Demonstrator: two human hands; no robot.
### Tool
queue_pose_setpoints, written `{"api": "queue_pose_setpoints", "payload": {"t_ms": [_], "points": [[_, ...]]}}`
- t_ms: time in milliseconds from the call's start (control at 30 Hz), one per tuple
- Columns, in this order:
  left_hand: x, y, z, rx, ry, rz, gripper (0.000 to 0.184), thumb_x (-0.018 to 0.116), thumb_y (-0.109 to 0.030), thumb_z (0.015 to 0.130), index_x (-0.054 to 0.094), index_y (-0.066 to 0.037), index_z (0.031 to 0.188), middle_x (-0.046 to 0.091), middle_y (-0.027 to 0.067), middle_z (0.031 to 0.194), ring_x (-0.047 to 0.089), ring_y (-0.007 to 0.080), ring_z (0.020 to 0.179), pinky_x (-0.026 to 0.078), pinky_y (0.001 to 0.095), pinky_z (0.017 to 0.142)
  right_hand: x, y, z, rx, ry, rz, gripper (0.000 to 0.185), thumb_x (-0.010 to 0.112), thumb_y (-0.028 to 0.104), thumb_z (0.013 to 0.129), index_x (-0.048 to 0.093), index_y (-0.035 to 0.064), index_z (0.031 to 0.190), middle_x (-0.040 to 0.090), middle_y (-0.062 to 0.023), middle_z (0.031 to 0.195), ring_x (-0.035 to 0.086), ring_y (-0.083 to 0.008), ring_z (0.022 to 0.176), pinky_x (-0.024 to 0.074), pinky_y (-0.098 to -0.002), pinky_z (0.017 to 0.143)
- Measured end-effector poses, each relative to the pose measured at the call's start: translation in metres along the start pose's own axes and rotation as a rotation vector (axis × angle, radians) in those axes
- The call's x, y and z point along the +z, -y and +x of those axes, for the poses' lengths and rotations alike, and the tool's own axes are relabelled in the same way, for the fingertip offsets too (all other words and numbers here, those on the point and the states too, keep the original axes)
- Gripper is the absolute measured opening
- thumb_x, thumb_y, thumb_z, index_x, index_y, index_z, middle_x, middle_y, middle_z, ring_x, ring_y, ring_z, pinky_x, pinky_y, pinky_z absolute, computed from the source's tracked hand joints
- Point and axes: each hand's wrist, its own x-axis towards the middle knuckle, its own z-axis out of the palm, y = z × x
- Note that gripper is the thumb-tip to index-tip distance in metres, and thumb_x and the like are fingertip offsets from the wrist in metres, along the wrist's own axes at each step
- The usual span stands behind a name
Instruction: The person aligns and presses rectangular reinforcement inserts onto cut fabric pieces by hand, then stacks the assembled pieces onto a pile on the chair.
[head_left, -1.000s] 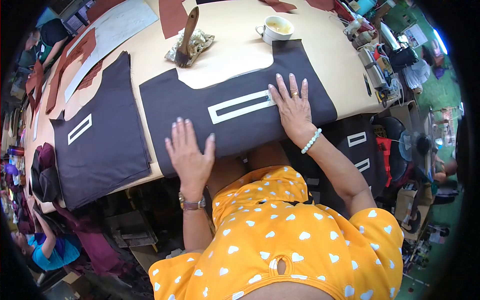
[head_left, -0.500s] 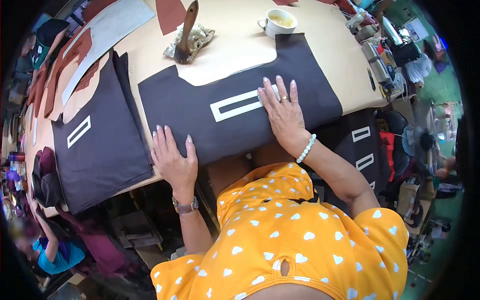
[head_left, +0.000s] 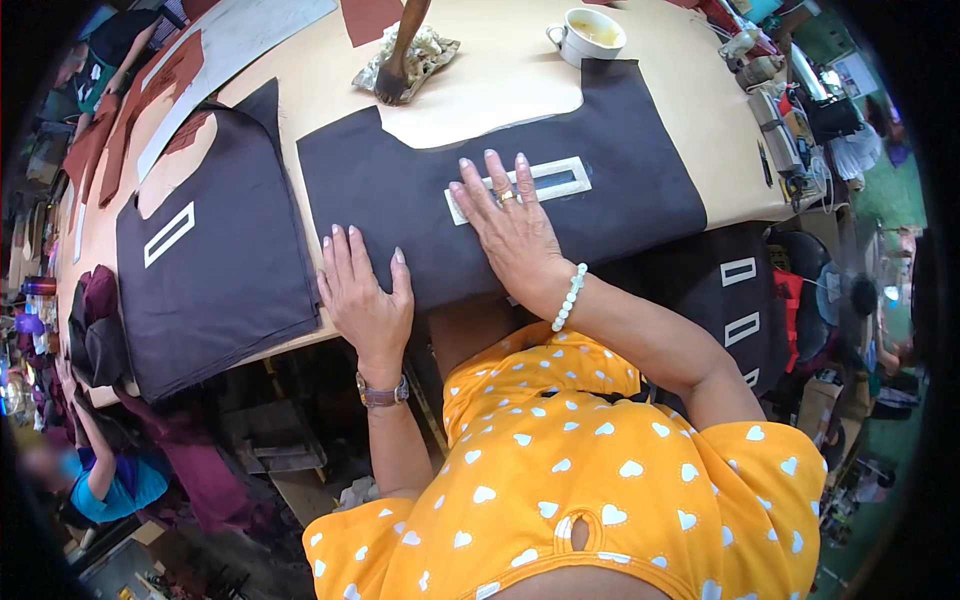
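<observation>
A dark cut fabric panel [head_left: 630, 150] lies flat on the table in front of me, its near edge at the table's edge. On it sits a white rectangular frame-shaped strip [head_left: 570, 178] with a slot in the middle. My right hand [head_left: 510, 225] rests flat with fingers spread over the strip's left part, hiding some of it. Near the panel's lower left corner, my left hand [head_left: 365, 290] lies open, palm down on the cloth. To the left is a stack of similar dark panels [head_left: 225, 270], the top one bearing another white frame strip [head_left: 169, 235].
Behind the panel are a wooden-handled brush [head_left: 395, 75] on a crumpled wrapper [head_left: 435, 60] and a white cup [head_left: 585, 42] holding pale liquid. More dark panels [head_left: 690, 290] hang at the table's right edge. Two other people work at the left.
My right hand has slid left along the white strip, uncovering its right end. My left hand stays on the panel's lower left corner. The view has shifted slightly.
</observation>
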Motion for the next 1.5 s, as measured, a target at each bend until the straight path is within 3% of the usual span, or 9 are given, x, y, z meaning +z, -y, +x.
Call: {"api": "queue_pose_setpoints", "payload": {"t_ms": [300, 400, 500, 600, 767, 967, 1133, 1333, 1500], "points": [[-0.001, -0.001, 0.001, 0.027, -0.006, 0.022, 0.047, 0.057, -0.027, 0.083, 0.052, 0.0, 0.121, 0.048, 0.0181, 0.128, 0.044, 0.0316, 0.12, 0.033, 0.0433, 0.099, 0.011, -0.006, -0.007, -0.083, -0.112, 0.393, 0.059, 0.05, 0.013, 0.082, 0.034, 0.0225, 0.138, 0.023, -0.0098, 0.146, 0.019, -0.0361, 0.134, 0.0101, -0.0551, 0.108], [-0.004, 0.001, 0.005, 0.037, -0.01, 0.014, 0.046, 0.06, -0.027, 0.082, 0.053, 0.002, 0.117, 0.052, 0.0196, 0.123, 0.047, 0.0332, 0.116, 0.036, 0.0424, 0.096, 0.009, -0.038, -0.005, -0.252, 0.064, 0.78, 0.059, 0.049, 0.0, 0.077, 0.046, 0.0227, 0.132, 0.022, -0.0122, 0.147, 0.019, -0.0394, 0.134, 0.0095, -0.0565, 0.107], [-0.005, 0.008, 0.013, -0.039, -0.035, -0.005, 0.048, 0.064, -0.031, 0.08, 0.055, 0.003, 0.112, 0.056, 0.0195, 0.115, 0.051, 0.0345, 0.108, 0.04, 0.042, 0.091, 0.032, -0.074, -0.011, -0.199, -0.119, 1.178, 0.059, 0.043, -0.006, 0.073, 0.056, 0.0226, 0.123, 0.024, -0.016, 0.145, 0.012, -0.045, 0.135, 0.0078, -0.063, 0.104], [-0.001, 0.013, 0.024, -0.197, -0.107, 0.07, 0.051, 0.067, -0.038, 0.077, 0.056, 0.003, 0.105, 0.058, 0.0176, 0.107, 0.053, 0.0352, 0.1, 0.043, 0.0421, 0.084, 0.059, -0.128, -0.028, 0.229, -0.478, 1.033, 0.049, 0.047, -0.001, 0.073, 0.058, 0.0153, 0.119, 0.041, -0.0208, 0.132, 0.036, -0.0355, 0.124, 0.0302, -0.0473, 0.098], [0.001, 0.016, 0.041, -0.229, -0.102, -0.037, 0.036, 0.078, -0.028, 0.066, 0.06, 0.0, 0.082, 0.056, 0.0135, 0.082, 0.053, 0.0321, 0.078, 0.043, 0.0409, 0.07, 0.09, -0.197, -0.065, 0.967, -0.19, 0.593, 0.057, 0.062, 0.019, 0.076, 0.044, -0.0003, 0.126, 0.056, -0.0188, 0.111, 0.054, -0.0362, 0.103, 0.0423, -0.0445, 0.087], [-0.009, 0.009, 0.062, -0.501, 0.066, -0.651, 0.038, 0.073, -0.014, 0.074, 0.054, 0.003, 0.104, 0.06, 0.006, 0.068, 0.054, 0.0137, 0.063, 0.042, 0.0286, 0.058, 0.108, -0.216, -0.048, 0.906, -0.046, 1.031, 0.066, 0.067, 0.018, 0.069, 0.04, -0.0005, 0.126, 0.059, -0.022, 0.103, 0.058, -0.0374, 0.095, 0.0462, -0.0427, 0.084], [-0.024, 0.009, 0.072, -0.646, 0.164, -1.064, 0.072, 0.064, -0.002, 0.079, 0.024, -0.001, 0.138, 0.05, 0.0209, 0.116, 0.053, 0.0201, 0.099, 0.043, 0.0268, 0.085, 0.099, -0.224, -0.038, 0.99, -0.175, 1.205, 0.086, 0.071, 0.018, 0.065, 0.027, -0.0013, 0.136, 0.056, -0.0285, 0.11, 0.054, -0.0394, 0.106, 0.0432, -0.0385, 0.092], [-0.025, 0.021, 0.076, -0.451, 0.185, -1.258, 0.058, 0.056, 0.007, 0.075, 0.043, -0.001, 0.131, 0.051, 0.0165, 0.122, 0.055, 0.0187, 0.101, 0.041, 0.0255, 0.092, 0.104, -0.226, -0.024, 0.862, -0.24, 1.197, 0.073, 0.066, 0.01, 0.071, 0.03, -0.0028, 0.133, 0.052, -0.0318, 0.116, 0.051, -0.0416, 0.11, 0.0413, -0.0389, 0.095], [-0.08, -0.006, 0.085, -0.232, 0.29, -1.143, 0.046, 0.048, 0.003, 0.079, 0.048, 0.008, 0.125, 0.054, 0.0136, 0.121, 0.055, 0.0161, 0.103, 0.04, 0.0236, 0.091, 0.101, -0.229, -0.043, 0.635, -0.694, 1.263, 0.063, 0.063, 0.007, 0.075, 0.036, -0.0009, 0.131, 0.051, -0.0284, 0.119, 0.051, -0.0412, 0.11, 0.0417, -0.038, 0.095]]}}
